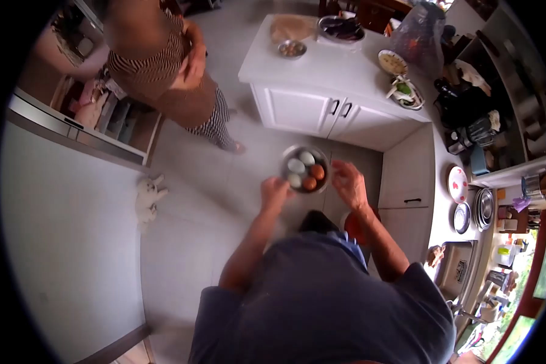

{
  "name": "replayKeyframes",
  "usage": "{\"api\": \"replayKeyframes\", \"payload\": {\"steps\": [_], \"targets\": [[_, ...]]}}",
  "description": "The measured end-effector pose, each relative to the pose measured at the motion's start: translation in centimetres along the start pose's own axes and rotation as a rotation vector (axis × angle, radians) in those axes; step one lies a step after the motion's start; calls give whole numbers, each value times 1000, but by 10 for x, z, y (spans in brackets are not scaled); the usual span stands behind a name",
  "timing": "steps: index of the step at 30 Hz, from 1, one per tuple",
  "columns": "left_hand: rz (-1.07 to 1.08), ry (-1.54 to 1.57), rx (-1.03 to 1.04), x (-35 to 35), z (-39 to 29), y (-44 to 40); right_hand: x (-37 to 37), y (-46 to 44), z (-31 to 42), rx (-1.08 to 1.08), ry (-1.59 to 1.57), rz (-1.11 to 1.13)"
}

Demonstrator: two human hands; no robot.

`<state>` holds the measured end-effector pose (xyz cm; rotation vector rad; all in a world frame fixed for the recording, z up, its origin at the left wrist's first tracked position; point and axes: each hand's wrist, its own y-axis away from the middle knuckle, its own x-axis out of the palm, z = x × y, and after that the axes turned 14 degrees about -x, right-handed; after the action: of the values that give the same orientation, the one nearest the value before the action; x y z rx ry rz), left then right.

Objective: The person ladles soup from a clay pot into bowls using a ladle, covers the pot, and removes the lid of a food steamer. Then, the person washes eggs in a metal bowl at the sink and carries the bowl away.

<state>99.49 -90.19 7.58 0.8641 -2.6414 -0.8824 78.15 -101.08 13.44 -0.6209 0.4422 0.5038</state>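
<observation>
A round metal bowl (290,155) is in front of my body, above the floor. Inside lie pale eggs (296,166) and reddish-brown eggs (317,172). My left hand (276,192) is closed on the bowl's lower left rim and is a little blurred. Beside the right rim is my right hand (349,183), its fingers loosely bent and somewhat apart, with nothing visible in them. Whether its fingertips touch the rim I cannot tell.
Ahead, a white counter (346,67) bears a small bowl (292,49), dishes of food and a plastic bag (420,37). Another person (164,67) stands ahead on the left. A white cat (148,197) lies by the left wall. The sink (454,270) is at right.
</observation>
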Motion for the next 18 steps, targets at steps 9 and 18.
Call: {"api": "replayKeyframes", "payload": {"steps": [9,18], "targets": [[-74,274,-44,-81,-89,-125,122,-157,-83,249,-270,109],[-190,195,-66,-137,-214,-254,230,-345,-131,537,-547,208]]}}
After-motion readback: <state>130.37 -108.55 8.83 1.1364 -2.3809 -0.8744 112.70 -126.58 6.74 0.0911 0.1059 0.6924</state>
